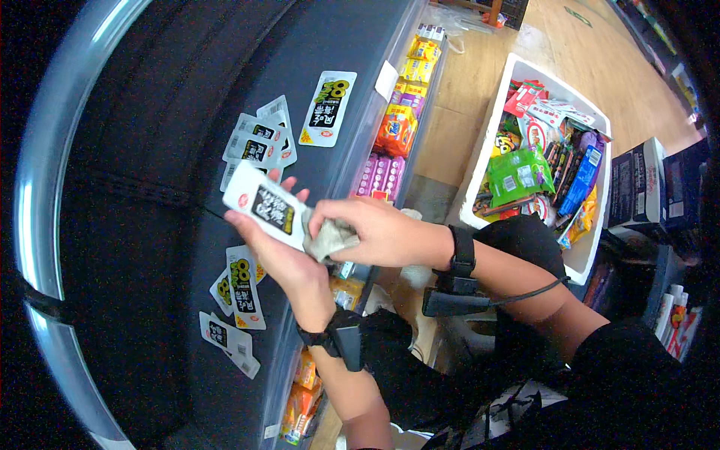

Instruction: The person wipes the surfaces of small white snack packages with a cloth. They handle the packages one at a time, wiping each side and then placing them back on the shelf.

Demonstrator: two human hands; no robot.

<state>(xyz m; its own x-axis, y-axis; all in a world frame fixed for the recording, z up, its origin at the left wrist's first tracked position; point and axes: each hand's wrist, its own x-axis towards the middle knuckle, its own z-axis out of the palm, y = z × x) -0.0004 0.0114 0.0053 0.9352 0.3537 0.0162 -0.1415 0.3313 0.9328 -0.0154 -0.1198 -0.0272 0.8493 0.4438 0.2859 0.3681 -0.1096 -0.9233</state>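
Note:
A white snack packet [269,205] with a black printed panel lies across the palm of my left hand [287,264], its thumb along the near edge and its fingertips past the far edge. My right hand [360,230] pinches a crumpled greyish cloth [329,239] against one end of that packet. Beyond my left fingertips, several similar packets [256,140] overlap on the dark shelf [225,84]. One packet [329,108] lies alone further up. Below my left hand are more packets [246,287], and a further small group [228,340] sits lower down.
Bagged goods [396,129] line a lower shelf under the clear front edge. On the wood-look floor [450,84] stands a white foam box [469,197] full of mixed snack packets. Dark boxes [633,180] are right of it. A metal rail [42,169] curves along the left.

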